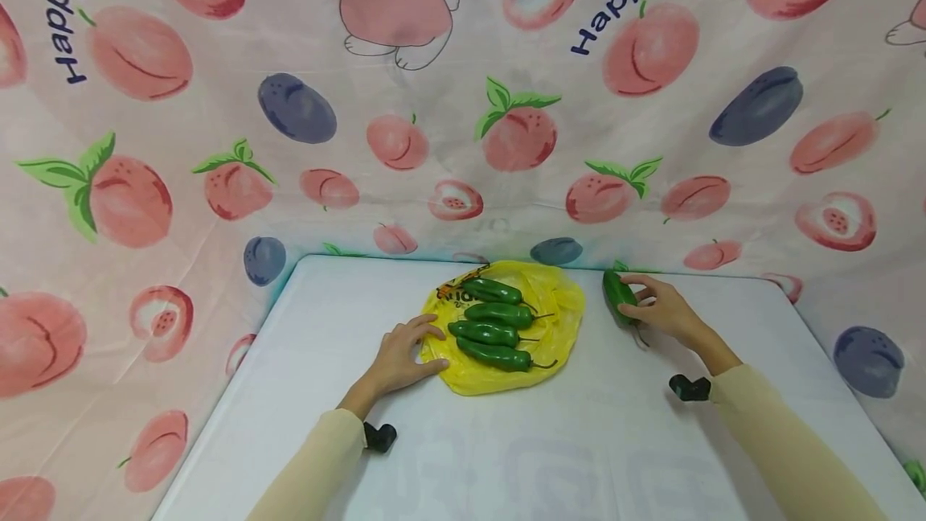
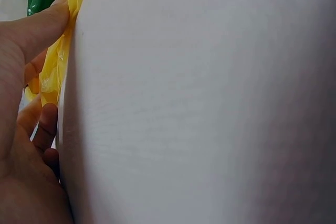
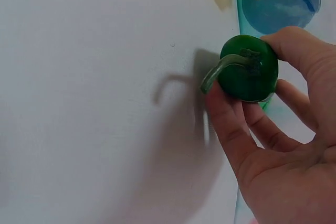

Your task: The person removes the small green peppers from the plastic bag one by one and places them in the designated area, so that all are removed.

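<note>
Near the table's far right, my right hand (image 1: 664,309) grips a green pepper (image 1: 617,296) between thumb and fingers. In the right wrist view this pepper (image 3: 251,72) shows its stem end, with the curved stem pointing away from the palm. My left hand (image 1: 400,355) rests at the left edge of a flattened yellow plastic bag (image 1: 557,288), thumb and fingers spread apart. Its thumb touches the yellow plastic (image 2: 63,45) in the left wrist view. Several green peppers (image 1: 499,314) lie side by side on the bag, stems toward the right.
The white table (image 1: 550,449) reaches back to a fruit-printed cloth (image 1: 463,87) hanging behind and around it. A dark wrist-worn device sits at each cuff, one by the left sleeve (image 1: 311,465) and one by the right sleeve (image 1: 781,441).
</note>
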Available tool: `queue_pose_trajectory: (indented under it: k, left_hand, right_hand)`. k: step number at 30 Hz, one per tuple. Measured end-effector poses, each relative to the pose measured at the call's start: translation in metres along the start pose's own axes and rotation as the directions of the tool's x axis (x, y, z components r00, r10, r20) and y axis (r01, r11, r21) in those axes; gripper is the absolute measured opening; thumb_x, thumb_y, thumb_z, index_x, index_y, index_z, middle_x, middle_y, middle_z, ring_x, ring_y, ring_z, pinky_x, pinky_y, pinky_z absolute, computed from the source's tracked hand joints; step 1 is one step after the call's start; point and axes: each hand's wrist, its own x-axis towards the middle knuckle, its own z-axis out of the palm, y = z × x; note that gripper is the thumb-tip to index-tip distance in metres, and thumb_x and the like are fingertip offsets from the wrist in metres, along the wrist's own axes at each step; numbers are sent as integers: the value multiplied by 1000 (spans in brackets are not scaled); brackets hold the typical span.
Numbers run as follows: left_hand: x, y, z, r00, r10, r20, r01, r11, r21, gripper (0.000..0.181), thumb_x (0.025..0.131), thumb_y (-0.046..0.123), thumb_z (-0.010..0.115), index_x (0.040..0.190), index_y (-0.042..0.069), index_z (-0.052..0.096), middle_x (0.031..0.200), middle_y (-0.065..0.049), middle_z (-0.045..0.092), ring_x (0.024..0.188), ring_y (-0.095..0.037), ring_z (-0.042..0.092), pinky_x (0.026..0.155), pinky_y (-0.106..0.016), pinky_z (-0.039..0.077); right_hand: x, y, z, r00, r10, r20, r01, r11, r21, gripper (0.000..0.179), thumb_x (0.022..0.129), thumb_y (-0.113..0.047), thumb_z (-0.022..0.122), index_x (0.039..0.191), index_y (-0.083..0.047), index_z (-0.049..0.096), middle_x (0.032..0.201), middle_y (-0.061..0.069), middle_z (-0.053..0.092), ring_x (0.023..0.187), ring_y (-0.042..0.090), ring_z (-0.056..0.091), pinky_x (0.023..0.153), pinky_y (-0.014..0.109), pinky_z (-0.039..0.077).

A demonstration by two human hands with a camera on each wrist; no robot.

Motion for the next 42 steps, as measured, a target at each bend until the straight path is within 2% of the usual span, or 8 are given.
queue_pose_trajectory:
  k: [15,22,32,37,42]
  left_hand:
    - [0,1,0,1000,-2,0,2,1000,3,38,87,41,82,119,27,68,157,-4,47,134,-32,48,106,-56,32]
    - [-1,0,1,1000,1,-6,0,1000,6,38,87,41,82,119,27,68,157,-3,47,132,-32,48,105,-55,33]
    - [1,-1,1,1000,-13,-5,13,1000,27,39,87,43,82,120,27,68,158,-1,46,132,-31,48,106,-55,33]
    - [1,-2,1,1000,-19,-2,19,1000,25,39,87,43,82,120,27,68,158,0,45,128,-29,49,105,-54,33]
    - [2,-2,2,1000,-16,-3,16,999,30,39,87,43,82,120,27,68,158,0,45,122,-27,50,102,-52,33]
  right_hand:
    - [3,4,1,997,66,35,-65,998,-24,67,96,-28,74,151,-6,43,128,31,53,104,37,58,78,33,57]
    - [2,4,3,996,86,6,-85,996,-33,67,96,-29,74,151,-5,43,130,33,53,100,36,60,76,33,55]
    - [1,2,7,996,85,-34,-86,996,-17,69,96,-28,75,152,-4,43,131,36,52,107,41,57,77,34,54]
    - [2,2,8,994,100,-47,-101,995,-14,67,96,-27,74,152,-5,44,133,35,52,114,43,54,82,36,52]
    - [1,2,8,992,117,-50,-117,993,-4,67,96,-27,74,153,-5,44,134,35,51,114,43,54,83,37,53]
